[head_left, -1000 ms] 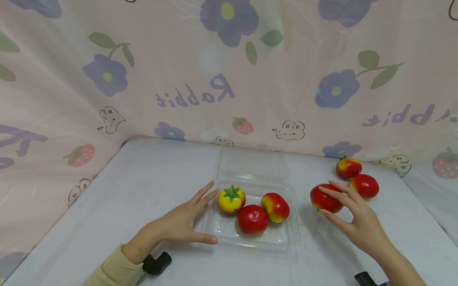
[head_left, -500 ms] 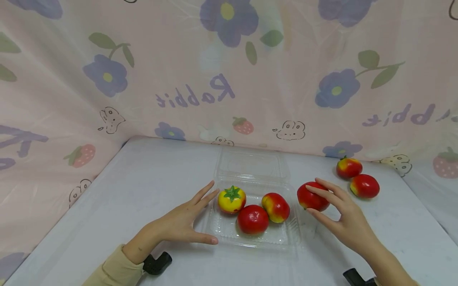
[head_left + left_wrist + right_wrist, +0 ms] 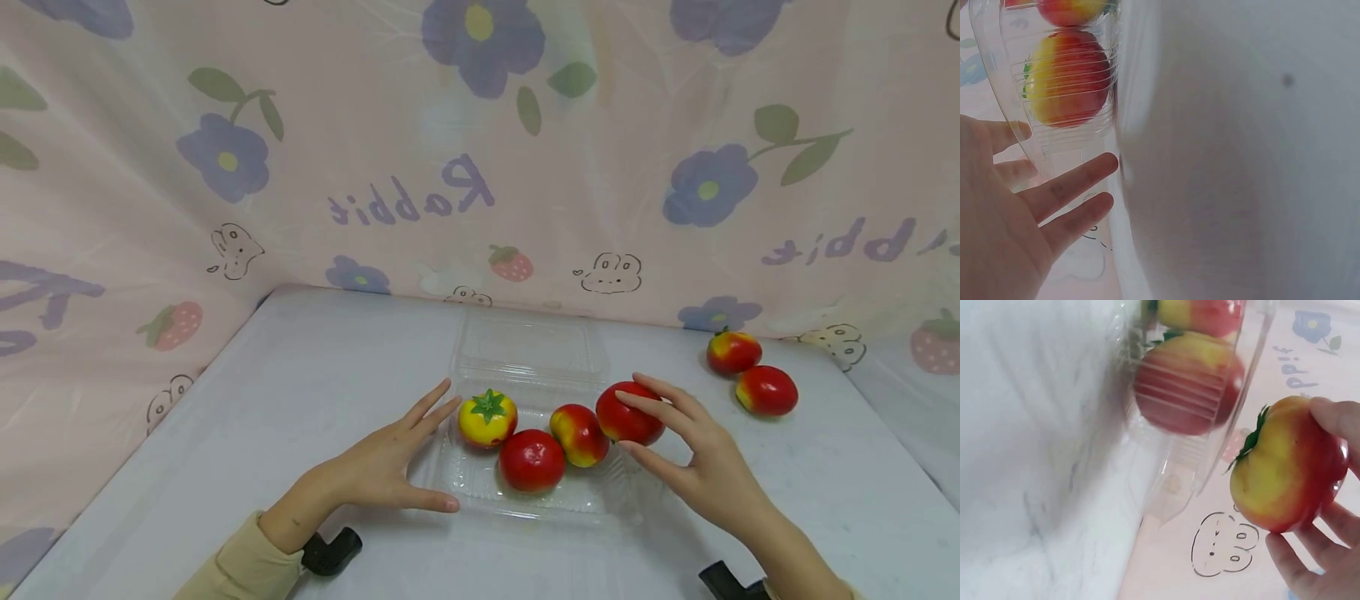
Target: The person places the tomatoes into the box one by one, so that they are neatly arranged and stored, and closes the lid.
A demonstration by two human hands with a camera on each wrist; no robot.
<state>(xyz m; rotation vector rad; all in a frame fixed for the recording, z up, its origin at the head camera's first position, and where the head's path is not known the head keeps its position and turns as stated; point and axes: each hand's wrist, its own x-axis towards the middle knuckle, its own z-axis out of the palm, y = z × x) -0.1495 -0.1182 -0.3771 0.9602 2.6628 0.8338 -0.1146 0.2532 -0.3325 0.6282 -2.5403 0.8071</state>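
My right hand (image 3: 701, 458) grips a red-and-yellow tomato (image 3: 628, 414) between thumb and fingers, at the right rim of a clear plastic clamshell box (image 3: 465, 492). The right wrist view shows this tomato (image 3: 1285, 469) held up outside the box wall, its green leafy top turned toward the box. Inside the box lie a yellow tomato (image 3: 486, 423) with its green top up, a red tomato (image 3: 532, 462) in front, and a red-and-yellow tomato (image 3: 579, 435) on the right. At the box's left side my left hand (image 3: 382, 462) spreads its fingers, with fingertips right at the rim (image 3: 1035, 187).
Two more tomatoes, one (image 3: 733, 352) near the back edge and one (image 3: 766, 391) just in front of it, sit on the white table (image 3: 330, 358) at the far right. The box's lid (image 3: 528, 346) lies folded back. A printed curtain (image 3: 570, 167) hangs behind.
My right hand has carried its tomato leftward, away from the two at the back right, to the box's right side. The left hand and the tomatoes in the box have stayed put.
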